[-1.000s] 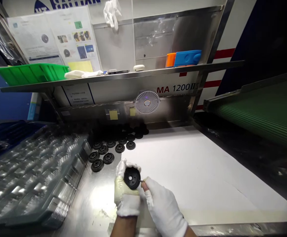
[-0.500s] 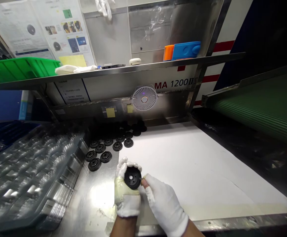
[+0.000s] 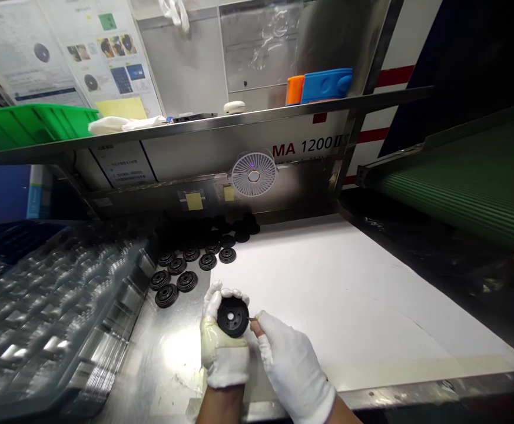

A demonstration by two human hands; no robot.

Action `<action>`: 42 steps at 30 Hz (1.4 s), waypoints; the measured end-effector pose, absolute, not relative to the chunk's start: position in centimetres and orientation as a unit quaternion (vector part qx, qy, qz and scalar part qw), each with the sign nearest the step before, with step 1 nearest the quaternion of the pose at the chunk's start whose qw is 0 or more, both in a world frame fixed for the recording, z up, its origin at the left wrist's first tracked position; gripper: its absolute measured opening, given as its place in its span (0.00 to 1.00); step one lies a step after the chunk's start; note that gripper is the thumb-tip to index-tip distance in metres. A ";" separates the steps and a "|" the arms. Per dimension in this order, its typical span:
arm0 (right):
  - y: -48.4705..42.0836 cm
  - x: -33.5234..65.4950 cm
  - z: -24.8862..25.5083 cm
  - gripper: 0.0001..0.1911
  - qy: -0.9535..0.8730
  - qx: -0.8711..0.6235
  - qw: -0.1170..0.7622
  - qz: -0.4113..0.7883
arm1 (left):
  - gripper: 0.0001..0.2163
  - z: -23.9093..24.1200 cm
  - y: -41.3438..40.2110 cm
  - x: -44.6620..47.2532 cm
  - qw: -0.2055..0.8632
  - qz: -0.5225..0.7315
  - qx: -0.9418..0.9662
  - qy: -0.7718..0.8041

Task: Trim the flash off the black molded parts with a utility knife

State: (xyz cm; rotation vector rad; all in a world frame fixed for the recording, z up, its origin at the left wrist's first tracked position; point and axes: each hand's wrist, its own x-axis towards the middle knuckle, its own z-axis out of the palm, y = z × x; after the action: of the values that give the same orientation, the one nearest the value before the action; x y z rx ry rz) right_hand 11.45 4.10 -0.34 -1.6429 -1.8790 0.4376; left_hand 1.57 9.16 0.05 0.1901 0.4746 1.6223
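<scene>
My left hand (image 3: 222, 350), in a white glove, grips a round black disc part (image 3: 232, 317) with small holes, held upright above the steel bench. My right hand (image 3: 291, 366), also gloved, pinches a thin small tool (image 3: 253, 320) whose tip touches the disc's right edge. Both hands are low in the middle of the view, near the bench's front edge. Several more black disc parts (image 3: 186, 268) lie in rows on the steel surface beyond my left hand.
A stack of clear plastic trays (image 3: 49, 306) fills the left. A white sheet (image 3: 345, 294) covers the bench on the right. A small fan (image 3: 253, 174) hangs under the shelf (image 3: 195, 132), which holds a green bin (image 3: 27, 125). A green conveyor (image 3: 468, 182) runs at right.
The view has tilted and shifted slightly, so the scene sits a little higher and to the left. Both hands keep the same hold on the disc and the tool.
</scene>
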 end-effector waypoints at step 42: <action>3.9 11.3 -0.2 0.10 -0.726 -0.601 0.294 0.160 | 0.13 0.9 8.5 1.3 0.719 0.644 0.080 0.249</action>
State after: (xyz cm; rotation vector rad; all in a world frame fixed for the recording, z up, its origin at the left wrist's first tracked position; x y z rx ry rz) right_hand 11.29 3.86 -0.24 -1.5998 -1.9325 0.4263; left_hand 1.26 8.46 0.94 0.1762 0.5506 1.4241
